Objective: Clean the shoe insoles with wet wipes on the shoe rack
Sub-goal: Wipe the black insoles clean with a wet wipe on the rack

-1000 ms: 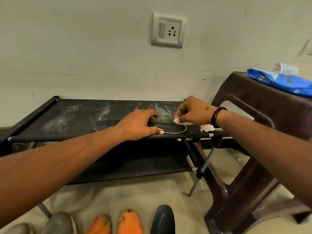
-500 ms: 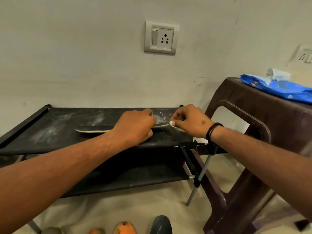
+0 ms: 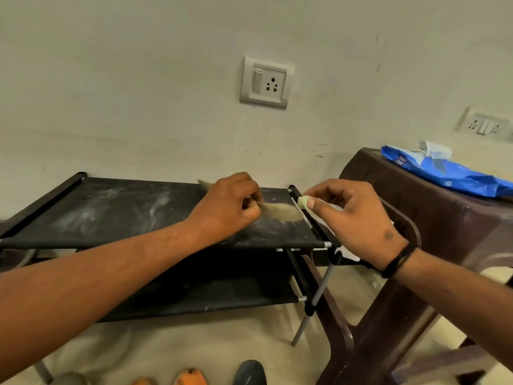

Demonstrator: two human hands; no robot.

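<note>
insole (image 3: 280, 212) lies roughly left–right, held by left hand (image 3: 230, 204) — apparently underside up.

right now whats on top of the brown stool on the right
A blue wet wipes pack lies on the brown stool, one wipe sticking up from its opening. The stool's right part runs out of frame.

shoe rack (image 3: 125, 212) – matt black cloth, dusty | stool (image 3: 433, 218) – glossy brown plastic | wipes pack (image 3: 449, 173) – shiny blue plastic
</note>
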